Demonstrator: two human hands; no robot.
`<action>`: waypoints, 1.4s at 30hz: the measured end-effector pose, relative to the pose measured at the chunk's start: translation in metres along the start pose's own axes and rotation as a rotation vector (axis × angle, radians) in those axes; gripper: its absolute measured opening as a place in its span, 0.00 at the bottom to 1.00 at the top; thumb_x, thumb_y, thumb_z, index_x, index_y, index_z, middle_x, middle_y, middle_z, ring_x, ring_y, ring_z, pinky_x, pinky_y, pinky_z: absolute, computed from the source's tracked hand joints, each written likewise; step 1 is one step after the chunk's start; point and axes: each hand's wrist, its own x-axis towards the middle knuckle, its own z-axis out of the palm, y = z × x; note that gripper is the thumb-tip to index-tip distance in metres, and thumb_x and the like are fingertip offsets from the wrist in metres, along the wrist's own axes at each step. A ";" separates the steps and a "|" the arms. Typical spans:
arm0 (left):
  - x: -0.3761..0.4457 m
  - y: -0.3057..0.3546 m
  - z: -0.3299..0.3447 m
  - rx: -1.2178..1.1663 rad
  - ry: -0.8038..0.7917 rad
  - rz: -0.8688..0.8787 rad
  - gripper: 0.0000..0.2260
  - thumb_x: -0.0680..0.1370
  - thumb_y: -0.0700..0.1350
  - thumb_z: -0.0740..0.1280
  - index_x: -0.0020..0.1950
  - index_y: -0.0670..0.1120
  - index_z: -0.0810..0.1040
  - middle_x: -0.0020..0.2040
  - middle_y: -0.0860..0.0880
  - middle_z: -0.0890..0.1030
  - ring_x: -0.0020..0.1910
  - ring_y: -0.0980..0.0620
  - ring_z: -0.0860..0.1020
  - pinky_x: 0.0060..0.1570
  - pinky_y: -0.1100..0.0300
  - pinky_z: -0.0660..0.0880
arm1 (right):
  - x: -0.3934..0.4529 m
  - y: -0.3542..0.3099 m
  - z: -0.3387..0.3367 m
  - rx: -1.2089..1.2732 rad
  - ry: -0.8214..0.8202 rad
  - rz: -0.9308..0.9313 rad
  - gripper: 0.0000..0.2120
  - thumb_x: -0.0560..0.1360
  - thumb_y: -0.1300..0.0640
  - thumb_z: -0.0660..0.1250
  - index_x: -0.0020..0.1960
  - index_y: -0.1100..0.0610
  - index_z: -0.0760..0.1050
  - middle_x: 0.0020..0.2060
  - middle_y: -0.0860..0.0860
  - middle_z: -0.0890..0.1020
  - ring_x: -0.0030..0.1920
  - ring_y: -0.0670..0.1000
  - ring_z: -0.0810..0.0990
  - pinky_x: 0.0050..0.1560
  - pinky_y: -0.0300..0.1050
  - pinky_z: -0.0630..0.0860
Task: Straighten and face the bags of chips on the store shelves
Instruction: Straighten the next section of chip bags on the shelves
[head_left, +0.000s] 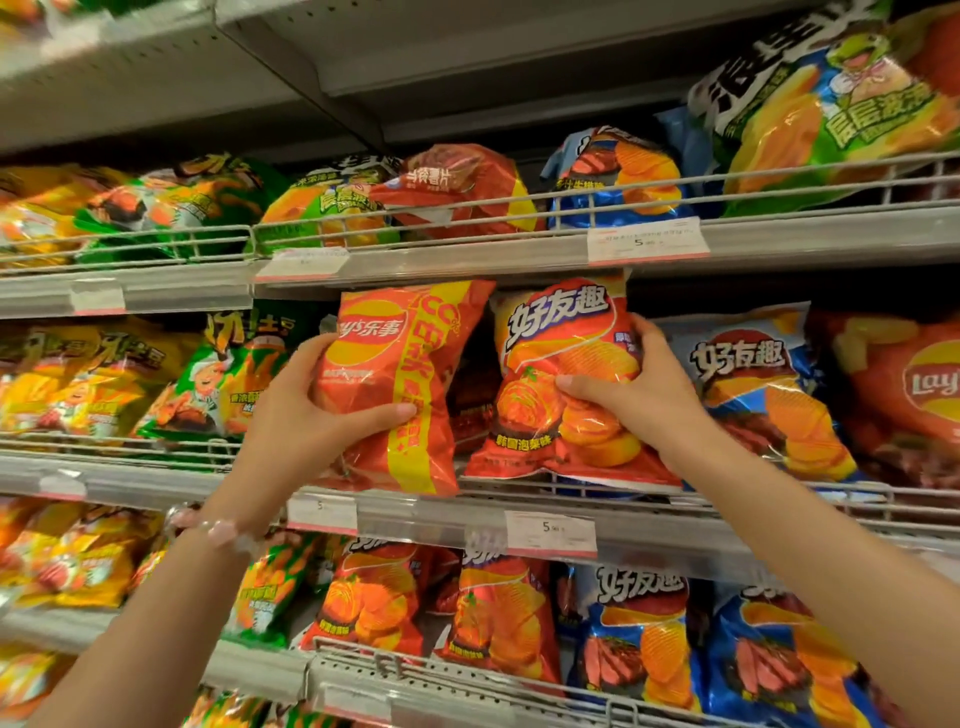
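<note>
Both grips are busy: my left hand wraps the red Lay's bag, thumb across its front and fingers curled round the left edge, while my right hand clasps the kimchi-flavour bag from its right side, thumb pressed on the face. Both bags stand on the middle shelf, side by side, the two hands on their outer edges. The Lay's bag leans, its top tipped right toward the kimchi bag and its bottom hanging over the shelf lip, so the left hand looks like the one to work. Its long axis needs bringing upright, I'd say. A dark bag between and behind them is mostly hidden; the blue bag sits just beside my right hand.
</note>
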 end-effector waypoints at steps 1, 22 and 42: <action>-0.003 -0.003 -0.005 -0.003 0.013 0.001 0.47 0.50 0.66 0.79 0.67 0.59 0.68 0.57 0.57 0.77 0.55 0.52 0.78 0.56 0.49 0.77 | 0.004 -0.001 0.011 -0.009 -0.013 -0.004 0.50 0.59 0.47 0.80 0.74 0.49 0.58 0.64 0.50 0.74 0.62 0.53 0.75 0.65 0.55 0.71; -0.028 -0.017 -0.017 -0.052 0.084 0.032 0.42 0.54 0.55 0.78 0.66 0.58 0.67 0.51 0.65 0.72 0.49 0.60 0.76 0.49 0.59 0.74 | 0.042 0.034 0.130 -0.157 -0.223 0.094 0.54 0.62 0.45 0.77 0.77 0.49 0.45 0.68 0.58 0.68 0.66 0.61 0.71 0.65 0.60 0.70; -0.056 0.020 0.088 -0.003 0.100 0.274 0.47 0.58 0.66 0.75 0.73 0.55 0.61 0.63 0.56 0.75 0.58 0.54 0.76 0.55 0.57 0.77 | -0.047 -0.035 0.020 0.336 -0.277 0.225 0.53 0.63 0.41 0.75 0.77 0.44 0.44 0.72 0.47 0.65 0.69 0.53 0.68 0.67 0.60 0.68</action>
